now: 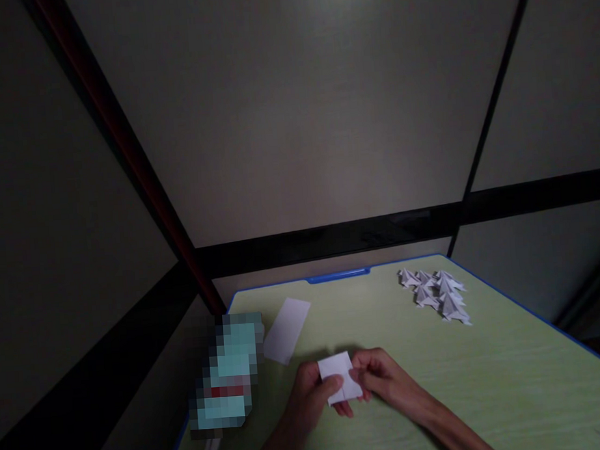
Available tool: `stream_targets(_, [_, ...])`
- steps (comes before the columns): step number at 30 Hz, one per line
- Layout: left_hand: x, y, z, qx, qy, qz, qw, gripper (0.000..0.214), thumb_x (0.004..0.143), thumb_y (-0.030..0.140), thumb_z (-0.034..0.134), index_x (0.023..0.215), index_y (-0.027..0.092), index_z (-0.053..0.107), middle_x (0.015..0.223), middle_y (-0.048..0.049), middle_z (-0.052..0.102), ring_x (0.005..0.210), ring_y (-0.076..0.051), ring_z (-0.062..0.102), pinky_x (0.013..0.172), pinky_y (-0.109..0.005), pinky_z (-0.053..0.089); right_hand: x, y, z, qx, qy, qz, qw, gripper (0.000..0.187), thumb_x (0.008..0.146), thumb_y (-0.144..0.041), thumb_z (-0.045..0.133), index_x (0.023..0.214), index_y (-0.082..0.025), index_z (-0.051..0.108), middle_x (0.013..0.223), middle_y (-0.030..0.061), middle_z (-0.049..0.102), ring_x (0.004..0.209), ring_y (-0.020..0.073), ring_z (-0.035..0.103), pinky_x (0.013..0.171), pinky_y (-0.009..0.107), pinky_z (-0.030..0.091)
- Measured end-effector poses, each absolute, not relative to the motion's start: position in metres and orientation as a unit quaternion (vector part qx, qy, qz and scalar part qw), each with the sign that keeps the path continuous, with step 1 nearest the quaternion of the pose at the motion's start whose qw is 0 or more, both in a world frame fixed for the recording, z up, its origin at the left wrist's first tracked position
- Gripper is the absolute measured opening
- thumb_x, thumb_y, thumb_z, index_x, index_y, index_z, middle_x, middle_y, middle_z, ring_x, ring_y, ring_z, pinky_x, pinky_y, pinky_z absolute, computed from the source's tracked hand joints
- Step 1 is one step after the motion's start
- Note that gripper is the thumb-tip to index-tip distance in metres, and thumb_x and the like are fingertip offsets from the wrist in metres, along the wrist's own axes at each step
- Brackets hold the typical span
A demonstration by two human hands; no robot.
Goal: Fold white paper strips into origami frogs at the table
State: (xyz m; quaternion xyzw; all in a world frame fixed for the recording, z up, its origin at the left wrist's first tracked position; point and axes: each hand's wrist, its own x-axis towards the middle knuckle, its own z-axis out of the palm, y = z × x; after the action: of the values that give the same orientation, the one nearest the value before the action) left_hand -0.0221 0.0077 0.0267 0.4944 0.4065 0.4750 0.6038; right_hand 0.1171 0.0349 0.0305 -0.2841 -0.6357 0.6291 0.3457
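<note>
A small folded white paper (340,376) is held just above the green table (495,369) near its front edge. My left hand (312,395) pinches its left side, thumb on top. My right hand (383,380) grips its right edge with curled fingers. Both hands are closed on the paper.
A flat white paper strip (287,329) lies on the table behind the hands. Several folded white paper figures (435,292) sit in a cluster at the far right. A blurred teal object (228,374) rests at the table's left edge. Walls stand close behind.
</note>
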Motion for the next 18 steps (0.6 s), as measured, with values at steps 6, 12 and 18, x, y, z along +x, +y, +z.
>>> stream_targets(6, [-0.021, 0.004, 0.03, 0.515, 0.415, 0.448, 0.601, 0.022, 0.06, 0.027, 0.053, 0.057, 0.006, 0.06, 0.05, -0.0076, 0.062, 0.035, -0.01, 0.049, 0.036, -0.02, 0.038, 0.116, 0.03, 0.038, -0.254, -0.668, 0.632, 0.3, 0.032, 0.072, -0.037, 0.041, 0.053, -0.013, 0.048, 0.046, -0.0021, 0.049, 0.043, 0.0083, 0.04, 0.043, 0.02, 0.027])
stream_targets(12, [-0.025, 0.012, 0.021, 0.476, 0.41, 0.497, 0.598, 0.021, 0.062, 0.028, 0.052, 0.06, 0.008, 0.057, 0.045, -0.0043, 0.06, 0.037, -0.01, 0.05, 0.036, -0.019, 0.038, 0.114, 0.029, 0.038, -0.239, -0.652, 0.636, 0.337, 0.025, 0.073, -0.032, 0.042, 0.06, -0.013, 0.049, 0.053, -0.0016, 0.049, 0.049, 0.0084, 0.042, 0.048, 0.02, 0.032])
stream_targets(18, [-0.025, 0.013, 0.018, 0.478, 0.42, 0.499, 0.589, 0.021, 0.059, 0.028, 0.055, 0.061, 0.008, 0.058, 0.044, -0.0023, 0.057, 0.032, -0.009, 0.047, 0.033, -0.018, 0.034, 0.111, 0.034, 0.032, -0.236, -0.588, 0.651, 0.417, 0.017, 0.066, -0.028, 0.054, 0.063, -0.016, 0.043, 0.052, -0.0039, 0.048, 0.048, 0.0091, 0.047, 0.046, 0.02, 0.035])
